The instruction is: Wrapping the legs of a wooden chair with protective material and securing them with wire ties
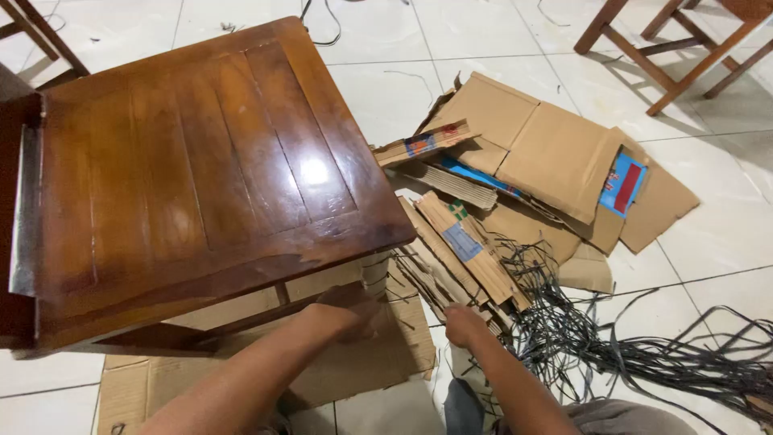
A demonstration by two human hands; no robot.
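The stack of narrow cardboard strips [467, 258] lies on the tiled floor [708, 242] just right of the wooden bench's [201, 169] near corner, its long axis running from that corner down and toward the person. The right hand [463, 324] sits at the stack's near end, touching it, fingers curled over the strip ends; it is the closer hand, and the strips reach away from it up and to the left. The left hand [348, 312] is just below the bench's front edge, closed on a brown cardboard piece [354, 294] (its thumb is hidden, so how firm the hold is cannot be told). Right of the bench, beyond the strips, lie flattened boxes [547, 153]; a tangle of dark thin cuttings [628, 346] spreads further right. The bench's overhang hides its legs and part of the cardboard sheet [370, 362] under it.
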